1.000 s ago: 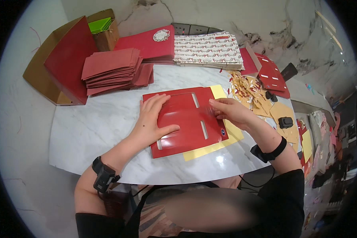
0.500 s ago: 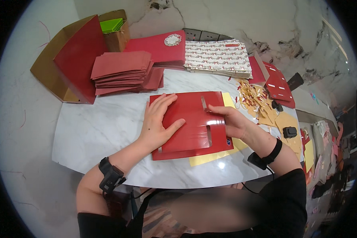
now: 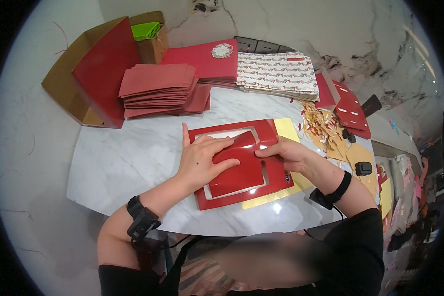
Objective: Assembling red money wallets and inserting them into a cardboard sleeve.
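On the table in front of me lies a glossy red card sheet (image 3: 277,182) with a large cut-out window. Its red inner panel (image 3: 239,178) stands off from the frame, slightly bent, with a pale gap around much of it. My left hand (image 3: 202,160) rests open on the panel's left part, thumb and fingers spread. At the panel's right side, my right hand (image 3: 287,154) grips it, thumb on top and the other fingers partly hidden beneath. A yellow sheet (image 3: 289,132) sticks out from under the red card.
Dark red folded cards (image 3: 158,81) are stacked at the back left beside an open cardboard box (image 3: 101,74). Patterned white sheets (image 3: 278,71) lie at the back. Paper scraps (image 3: 323,128) and a small black device (image 3: 363,168) sit at the right.
The inner panel has come away from its frame along the cuts, opening a pale gap. My left hand has shifted slightly right, and my right thumb has moved onto the panel.
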The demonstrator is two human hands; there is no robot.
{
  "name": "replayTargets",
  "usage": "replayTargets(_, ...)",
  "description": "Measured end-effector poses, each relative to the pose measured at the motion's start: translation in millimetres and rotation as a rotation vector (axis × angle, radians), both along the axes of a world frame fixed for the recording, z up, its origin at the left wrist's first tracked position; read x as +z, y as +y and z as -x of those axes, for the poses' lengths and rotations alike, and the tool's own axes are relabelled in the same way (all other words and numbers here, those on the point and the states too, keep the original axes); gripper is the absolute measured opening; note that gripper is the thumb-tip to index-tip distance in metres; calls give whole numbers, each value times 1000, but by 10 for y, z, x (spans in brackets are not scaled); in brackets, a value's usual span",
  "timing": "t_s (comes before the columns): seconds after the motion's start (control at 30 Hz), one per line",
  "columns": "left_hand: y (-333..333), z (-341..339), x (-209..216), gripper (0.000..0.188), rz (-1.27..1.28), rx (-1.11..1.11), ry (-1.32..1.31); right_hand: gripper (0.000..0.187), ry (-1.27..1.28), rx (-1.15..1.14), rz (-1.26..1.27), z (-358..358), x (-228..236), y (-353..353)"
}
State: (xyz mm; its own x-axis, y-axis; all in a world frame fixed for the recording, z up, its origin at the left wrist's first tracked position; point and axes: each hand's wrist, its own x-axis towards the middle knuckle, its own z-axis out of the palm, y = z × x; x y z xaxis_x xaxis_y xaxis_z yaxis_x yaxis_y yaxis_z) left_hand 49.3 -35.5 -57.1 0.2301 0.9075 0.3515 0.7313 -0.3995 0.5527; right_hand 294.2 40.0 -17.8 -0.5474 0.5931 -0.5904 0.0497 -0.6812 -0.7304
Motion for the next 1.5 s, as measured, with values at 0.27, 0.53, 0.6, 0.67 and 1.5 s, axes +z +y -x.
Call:
replayTargets(0.27, 5, -42, -100, 50, -71, 65, 20, 58, -690, -61, -948, 8, 127, -95)
replayTargets(0.53, -2, -65, -69, 47, -56, 70, 59, 38, -666, 483, -1700, 249, -18, -144)
replayTargets(0.6, 0, -53, -69, 47, -82, 53, 84, 30, -636, 492, -1654, 269, -39, -103)
replayTargets(0.67, -1, -56, -73, 46, -103, 49, 100, 25, -659, 523, -1587, 256, -55, -89)
replayTargets(1.5, 29, 187, 280, 19, 407, -145, -81, 25, -649, 1064, -1153, 584, 197, 99)
